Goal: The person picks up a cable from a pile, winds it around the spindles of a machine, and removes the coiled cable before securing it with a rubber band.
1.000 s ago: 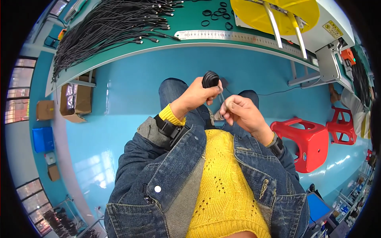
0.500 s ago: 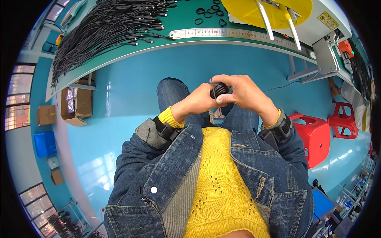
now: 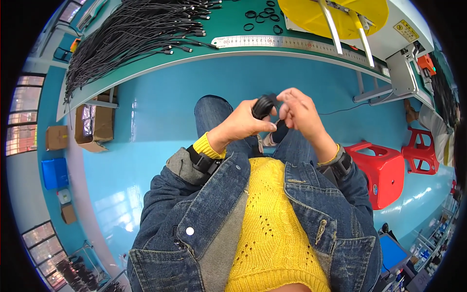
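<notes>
A bundled coil of black cable (image 3: 263,106) is held in my left hand (image 3: 242,120), the fingers and thumb wrapped round it above my knees. Close by on its right, my right hand (image 3: 299,113) has its fingers bent in toward the thumb, the tips blurred by motion. A dark smear shows between those fingertips and the coil; whether it is a cable end I cannot make out. On the green worktable (image 3: 228,24) in front lies a large heap of black cables (image 3: 141,34) with light metal plugs.
Several black rings (image 3: 261,17) and a long steel ruler (image 3: 272,42) lie on the table. A yellow disc (image 3: 335,14) with metal rods is at the far right. Red stools (image 3: 379,175) stand to my right, an open cardboard box (image 3: 95,129) under the table's left end.
My right hand has come away from the coil, slightly right, its fingers curling. My left hand keeps the coil, now tilted and more exposed. The view has shifted a little.
</notes>
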The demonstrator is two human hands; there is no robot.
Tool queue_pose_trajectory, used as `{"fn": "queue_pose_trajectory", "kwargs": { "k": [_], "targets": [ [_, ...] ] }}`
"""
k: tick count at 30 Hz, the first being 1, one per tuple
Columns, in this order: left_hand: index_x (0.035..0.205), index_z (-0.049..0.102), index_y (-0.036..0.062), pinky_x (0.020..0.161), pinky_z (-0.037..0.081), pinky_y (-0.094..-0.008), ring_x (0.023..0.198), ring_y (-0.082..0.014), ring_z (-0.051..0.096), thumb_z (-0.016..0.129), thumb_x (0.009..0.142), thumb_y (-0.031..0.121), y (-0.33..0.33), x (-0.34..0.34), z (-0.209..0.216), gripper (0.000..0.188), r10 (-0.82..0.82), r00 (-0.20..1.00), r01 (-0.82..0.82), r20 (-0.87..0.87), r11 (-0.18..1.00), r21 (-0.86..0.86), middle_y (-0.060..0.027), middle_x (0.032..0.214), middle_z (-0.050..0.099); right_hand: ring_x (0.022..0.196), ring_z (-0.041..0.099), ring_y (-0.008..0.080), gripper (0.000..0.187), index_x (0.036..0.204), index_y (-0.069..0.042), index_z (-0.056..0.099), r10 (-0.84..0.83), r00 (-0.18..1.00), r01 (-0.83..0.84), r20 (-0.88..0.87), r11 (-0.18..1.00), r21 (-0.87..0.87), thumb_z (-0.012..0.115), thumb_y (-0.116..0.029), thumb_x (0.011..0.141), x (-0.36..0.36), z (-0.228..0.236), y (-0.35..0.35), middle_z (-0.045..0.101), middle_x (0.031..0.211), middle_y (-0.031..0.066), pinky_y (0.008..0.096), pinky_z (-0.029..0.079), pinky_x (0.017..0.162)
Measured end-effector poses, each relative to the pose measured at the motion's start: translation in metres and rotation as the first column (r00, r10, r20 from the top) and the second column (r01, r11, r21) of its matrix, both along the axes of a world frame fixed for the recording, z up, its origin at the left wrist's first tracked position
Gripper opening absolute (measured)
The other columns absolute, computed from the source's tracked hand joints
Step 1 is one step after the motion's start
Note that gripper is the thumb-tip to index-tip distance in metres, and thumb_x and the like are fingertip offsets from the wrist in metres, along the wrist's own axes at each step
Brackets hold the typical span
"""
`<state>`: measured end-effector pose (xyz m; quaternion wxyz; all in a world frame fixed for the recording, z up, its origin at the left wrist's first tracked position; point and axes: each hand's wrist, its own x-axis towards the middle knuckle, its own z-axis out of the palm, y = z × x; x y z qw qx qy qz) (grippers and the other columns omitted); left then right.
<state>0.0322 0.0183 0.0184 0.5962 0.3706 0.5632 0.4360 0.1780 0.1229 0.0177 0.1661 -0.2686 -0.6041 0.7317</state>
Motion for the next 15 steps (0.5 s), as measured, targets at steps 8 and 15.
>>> {"fn": "queue_pose_trajectory", "kwargs": {
  "k": [8, 15],
  "targets": [
    [0.073, 0.056, -0.0011, 0.057, 0.044, -0.0328, 0.061, -0.0113, 0.054, 0.064, 0.067, 0.009, -0.006, 0.014, -0.028, 0.014, 0.089, 0.897, 0.041, -0.434, 0.958, 0.282, -0.0181, 0.066, 0.058, 0.059, 0.056, 0.0412, 0.035, 0.077, -0.001, 0.048, -0.145, 0.94, -0.207, 0.308, 0.475, 0.855, 0.06, -0.034, 0.076, -0.027, 0.007, -0.029, 0.057, 0.063, 0.0227, 0.0469, 0.045, 0.054],
    [0.066, 0.055, 0.0016, 0.044, 0.04, -0.0291, 0.048, -0.0127, 0.049, 0.065, 0.073, 0.016, -0.008, -0.006, -0.069, 0.019, -0.181, 0.969, 0.134, -0.168, 0.957, -0.258, -0.0067, 0.056, 0.054, 0.057, 0.059, 0.0304, 0.033, 0.082, 0.001, 0.052, 0.039, 0.906, -0.319, 0.422, 0.72, 0.616, 0.058, -0.031, 0.08, -0.021, -0.047, -0.02, 0.059, 0.063, 0.0184, 0.04, 0.044, 0.051]
  ]
}}
